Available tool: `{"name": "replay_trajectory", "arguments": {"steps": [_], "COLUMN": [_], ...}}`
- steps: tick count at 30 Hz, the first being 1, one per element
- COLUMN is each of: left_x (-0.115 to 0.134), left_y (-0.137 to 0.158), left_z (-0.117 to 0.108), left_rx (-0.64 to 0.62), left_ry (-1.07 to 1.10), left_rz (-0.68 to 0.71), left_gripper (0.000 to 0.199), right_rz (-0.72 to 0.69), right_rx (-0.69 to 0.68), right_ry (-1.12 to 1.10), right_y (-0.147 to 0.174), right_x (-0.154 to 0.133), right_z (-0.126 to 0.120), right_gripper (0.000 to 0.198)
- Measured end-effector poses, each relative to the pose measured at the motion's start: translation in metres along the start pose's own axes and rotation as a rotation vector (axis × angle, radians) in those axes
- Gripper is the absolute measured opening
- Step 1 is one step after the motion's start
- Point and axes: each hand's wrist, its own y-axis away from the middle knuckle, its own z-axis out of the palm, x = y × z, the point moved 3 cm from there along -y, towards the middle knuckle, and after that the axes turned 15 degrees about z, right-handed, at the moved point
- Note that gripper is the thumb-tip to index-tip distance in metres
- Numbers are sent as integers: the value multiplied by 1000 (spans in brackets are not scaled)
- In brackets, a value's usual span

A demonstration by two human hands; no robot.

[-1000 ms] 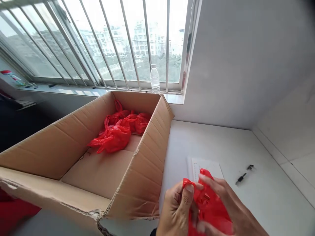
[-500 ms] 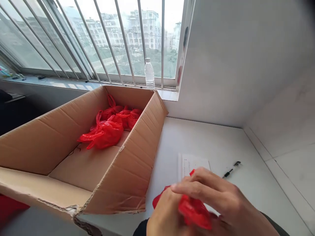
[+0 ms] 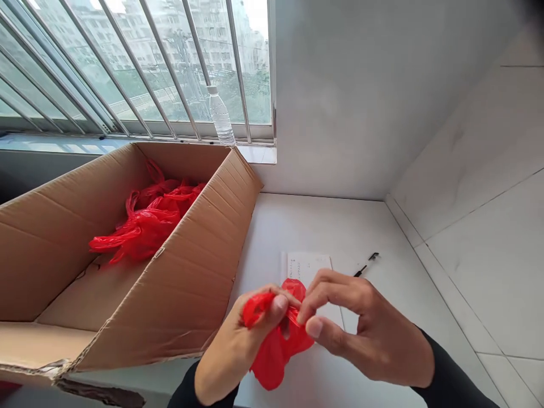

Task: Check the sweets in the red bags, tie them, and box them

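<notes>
A crumpled red plastic bag (image 3: pixel 271 362) is between my two hands, above the white table. My left hand (image 3: pixel 238 345) is closed around it, with a bunched part poking out beside the thumb. From the other side, my right hand (image 3: pixel 369 334) pinches the bag's edge with thumb and fingertips. Part of the bag is hidden by the fingers, and I cannot make out whether anything is inside it. To the left, several knotted red plastic bags (image 3: pixel 147 226) lie in the far part of an open cardboard box (image 3: pixel 191 272).
Beyond my hands, a sheet of paper with writing (image 3: pixel 308 263) lies on the white table (image 3: pixel 318 221), with a black pen (image 3: pixel 366 264) to its right. A clear water bottle (image 3: pixel 221 119) stands on the sill of the barred window. Tiled wall bounds the right side.
The view has turned right, so the box and bottle sit further left. My hands, earlier overlapping over the bag, have come apart and the bag now hangs more spread out between them.
</notes>
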Motion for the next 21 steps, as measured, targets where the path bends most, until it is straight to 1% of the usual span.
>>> {"name": "replay_trajectory", "arguments": {"steps": [2,3,4,5,7,9,12,13,14,15,17,19,20,21], "left_x": [6,9,11,12,9,2,-12,-15,-18,-20,-22,-23,-24,-25], "left_y": [3,6,8,10,14,17,21,22,23,24,27,29,30,31], "left_z": [6,8,10,11,10,5,-1,-3,-5,-7,-10,-12,-12,-12], "left_rx": [-74,-113,-139,-147,-90,0,70,85,101,120,153,162,157,148], "left_ry": [-91,-190,-320,-463,-704,-829,-908,-927,-944,-960,-992,-1012,-1016,-1018], "left_rz": [50,96,161,239,388,502,641,677,699,710,701,670,653,635], "left_gripper": [19,12,10,18,35,44,44,44,45,46,47,50,52,55], "right_rz": [-25,-15,14,61,173,231,214,209,214,223,220,168,137,122], "right_rx": [20,13,-16,-55,-118,-178,-371,-407,-408,-374,-234,-85,-38,-20], "right_ry": [-4,-9,-21,-46,-124,-180,-203,-206,-211,-213,-173,-100,-91,-117], "right_y": [-4,-7,-11,-16,-22,-26,-28,-28,-28,-28,-28,-25,-24,-22], "right_x": [7,12,19,26,39,49,55,57,58,59,60,55,52,49], "right_z": [2,4,8,12,19,26,38,41,42,42,39,34,33,32], "right_gripper": [20,25,29,32,39,37,28,25,24,22,19,11,7,6]}}
